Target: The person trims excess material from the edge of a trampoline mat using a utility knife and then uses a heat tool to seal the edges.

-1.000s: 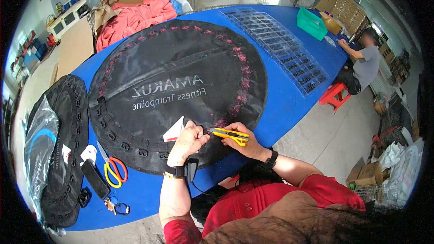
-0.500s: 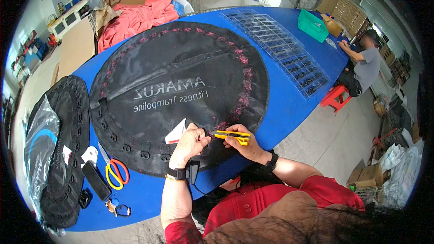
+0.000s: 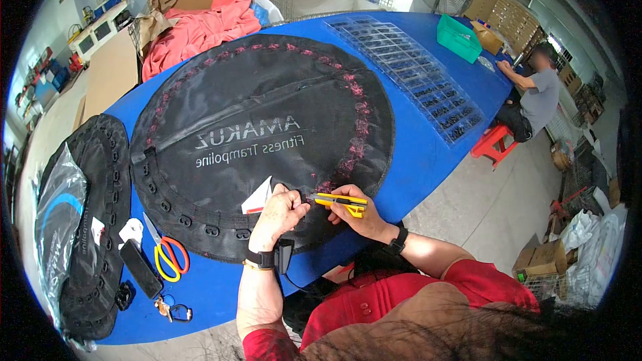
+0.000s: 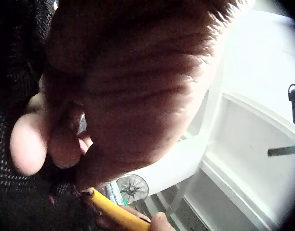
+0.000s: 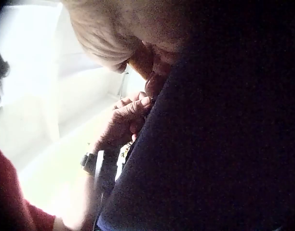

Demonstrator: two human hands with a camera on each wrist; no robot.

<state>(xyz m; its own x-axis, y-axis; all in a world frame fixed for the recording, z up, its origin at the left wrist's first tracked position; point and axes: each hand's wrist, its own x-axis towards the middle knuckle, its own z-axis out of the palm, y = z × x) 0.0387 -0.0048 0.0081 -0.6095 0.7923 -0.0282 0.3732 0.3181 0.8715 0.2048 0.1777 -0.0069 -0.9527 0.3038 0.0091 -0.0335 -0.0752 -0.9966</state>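
Note:
A round black trampoline mat [image 3: 247,103] lies on the blue table, its printed lettering mirrored. Red stitching runs around part of its border, and black loops line the rest. At the near rim my left hand [image 3: 281,212] has its fingers curled, pinching the mat's edge; the left wrist view shows the fingertips [image 4: 29,147] against black mesh. My right hand [image 3: 364,219] grips a yellow utility knife [image 3: 342,200], its tip pointing left, close beside the left hand's knuckles. The spot where blade and mat meet is hidden. A white triangular tag [image 3: 259,198] with a red stripe sticks out behind the left hand.
Scissors [image 3: 168,254], a black phone [image 3: 141,271] and keys [image 3: 172,309] lie at the left. Beyond them is a second black mat [image 3: 110,227] with a plastic bag. Clear compartment trays [image 3: 408,70] and a green bin [image 3: 459,38] stand far right, near a seated person [image 3: 538,93].
Both hands and the knife stay at the same part of the mat's rim, with only tiny movement. The head view shifts slightly.

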